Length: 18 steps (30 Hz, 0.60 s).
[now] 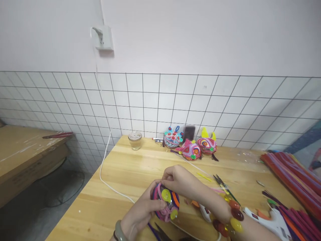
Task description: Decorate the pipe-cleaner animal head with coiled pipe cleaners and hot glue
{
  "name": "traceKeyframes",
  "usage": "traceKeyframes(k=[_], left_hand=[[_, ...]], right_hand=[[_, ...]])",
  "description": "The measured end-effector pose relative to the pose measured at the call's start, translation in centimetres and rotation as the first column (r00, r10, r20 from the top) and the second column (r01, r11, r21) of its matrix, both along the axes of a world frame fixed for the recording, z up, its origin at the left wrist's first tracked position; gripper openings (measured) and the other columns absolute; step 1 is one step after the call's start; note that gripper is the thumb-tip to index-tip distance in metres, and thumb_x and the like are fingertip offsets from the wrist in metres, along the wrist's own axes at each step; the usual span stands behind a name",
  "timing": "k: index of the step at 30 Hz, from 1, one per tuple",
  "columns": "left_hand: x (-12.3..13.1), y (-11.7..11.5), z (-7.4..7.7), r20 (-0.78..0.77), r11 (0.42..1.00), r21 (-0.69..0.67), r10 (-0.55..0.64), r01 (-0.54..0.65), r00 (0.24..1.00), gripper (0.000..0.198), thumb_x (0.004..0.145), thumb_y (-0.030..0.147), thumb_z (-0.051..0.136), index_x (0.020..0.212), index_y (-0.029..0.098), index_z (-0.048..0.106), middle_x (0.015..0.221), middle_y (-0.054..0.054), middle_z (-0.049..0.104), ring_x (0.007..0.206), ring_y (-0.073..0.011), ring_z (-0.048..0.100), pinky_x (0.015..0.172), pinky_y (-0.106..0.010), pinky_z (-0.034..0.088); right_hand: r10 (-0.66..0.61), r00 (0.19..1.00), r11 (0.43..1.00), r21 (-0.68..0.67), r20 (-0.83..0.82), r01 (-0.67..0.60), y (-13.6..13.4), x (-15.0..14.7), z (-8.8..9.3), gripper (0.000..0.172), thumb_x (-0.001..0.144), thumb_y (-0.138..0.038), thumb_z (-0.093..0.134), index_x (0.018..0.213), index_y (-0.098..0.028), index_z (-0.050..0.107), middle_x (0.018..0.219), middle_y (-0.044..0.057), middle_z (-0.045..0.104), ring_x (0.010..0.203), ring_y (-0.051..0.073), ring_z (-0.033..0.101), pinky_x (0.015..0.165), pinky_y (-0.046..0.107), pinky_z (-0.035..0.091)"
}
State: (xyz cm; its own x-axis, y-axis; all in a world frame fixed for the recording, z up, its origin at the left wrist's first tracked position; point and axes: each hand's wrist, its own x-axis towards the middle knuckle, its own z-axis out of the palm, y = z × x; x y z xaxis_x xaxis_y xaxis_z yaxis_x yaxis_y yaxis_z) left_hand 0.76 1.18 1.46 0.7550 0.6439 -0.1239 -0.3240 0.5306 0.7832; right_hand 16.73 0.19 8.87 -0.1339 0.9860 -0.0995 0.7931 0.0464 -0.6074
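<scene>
Right fingertips at the top edge of a colourful ornament

The step in hand looks like fitting trim to the round ornament (166, 195), which is held above the near part of the desk (100, 204). The next move seems to call for a steady hold on the left and light, precise pressure on the right, so the pink strip (159, 191) follows the curve. The left hand (145, 208) wraps the ornament from its left side, thumb laid across the front. The right hand (176, 178) arches over from the right, wrist bent, fingers drawn narrow at the upper edge; whether they pinch the strip cannot be told. The right forearm slants beside a white glue gun (273, 221).
</scene>
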Motion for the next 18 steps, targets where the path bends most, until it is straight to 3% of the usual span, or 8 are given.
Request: traceKeyframes(k=[4, 8, 18], left_hand=[[-0.1, 0.2, -0.1, 0.016, 0.998, -0.049, 0.034, -0.033, 0.999, 0.052, 0.053, 0.019, 0.080, 0.101, 0.015, 0.060, 0.087, -0.006, 0.070, 0.079, -0.0200, 0.066, 0.074, -0.031, 0.047], [-0.1, 0.3, -0.3, 0.008, 0.998, -0.066, 0.022, -0.022, 1.000, 0.053, 0.057, 0.023, 0.079, 0.106, 0.014, 0.060, 0.091, -0.008, 0.072, 0.082, -0.0239, 0.067, 0.074, -0.034, 0.049], [-0.1, 0.5, -1.0, -0.003, 0.996, -0.059, 0.071, -0.071, 0.997, 0.049, 0.061, 0.022, 0.077, 0.108, 0.016, 0.062, 0.094, -0.009, 0.072, 0.083, -0.0237, 0.067, 0.074, -0.034, 0.050]], right_hand=[[0.022, 0.999, 0.999, 0.037, 0.050, -0.024, 0.1, -0.6, 0.8, 0.018, 0.071, -0.017, 0.053, 0.073, -0.017, 0.071, 0.065, 0.003, 0.068, 0.054, 0.012, 0.052, 0.046, 0.021, 0.031], [0.066, 0.996, 0.997, 0.040, 0.059, -0.069, 0.2, -0.5, 1.5, 0.026, 0.066, -0.012, 0.049, 0.076, -0.016, 0.073, 0.067, 0.003, 0.071, 0.053, 0.013, 0.054, 0.045, 0.021, 0.031], [0.124, 0.991, 0.990, 0.054, 0.058, -0.127, -0.1, 0.4, 1.6, 0.035, 0.073, -0.015, 0.046, 0.091, -0.020, 0.075, 0.081, 0.002, 0.075, 0.064, 0.013, 0.063, 0.054, 0.018, 0.040]])
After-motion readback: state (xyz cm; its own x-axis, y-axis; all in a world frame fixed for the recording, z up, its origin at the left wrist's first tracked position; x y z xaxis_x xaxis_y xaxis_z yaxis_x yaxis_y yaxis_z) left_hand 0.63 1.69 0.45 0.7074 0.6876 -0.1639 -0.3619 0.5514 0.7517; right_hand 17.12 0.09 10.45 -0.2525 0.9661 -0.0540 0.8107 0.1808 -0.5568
